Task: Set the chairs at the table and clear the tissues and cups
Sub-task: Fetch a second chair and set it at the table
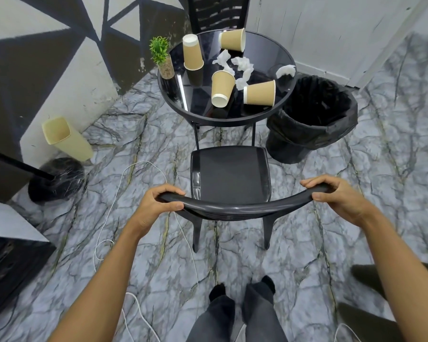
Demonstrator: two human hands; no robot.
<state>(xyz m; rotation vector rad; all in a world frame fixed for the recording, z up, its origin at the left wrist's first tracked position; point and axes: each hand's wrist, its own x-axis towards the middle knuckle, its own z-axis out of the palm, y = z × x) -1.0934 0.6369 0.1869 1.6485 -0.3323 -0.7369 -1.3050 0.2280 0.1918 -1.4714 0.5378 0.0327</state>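
Black plastic chair [230, 178] at frame centre looks rigid and fairly light. Left hand [156, 206] and right hand [341, 196] hold its curved backrest ends, fingers wrapped closed: a sound grip.

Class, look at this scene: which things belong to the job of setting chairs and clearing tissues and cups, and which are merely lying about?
Part of the job:
near chair, gripped by left hand and right hand
far chair
table
four paper cups
crumpled tissues
lined bin

Just lying about:
small potted plant
yellow container
white cable
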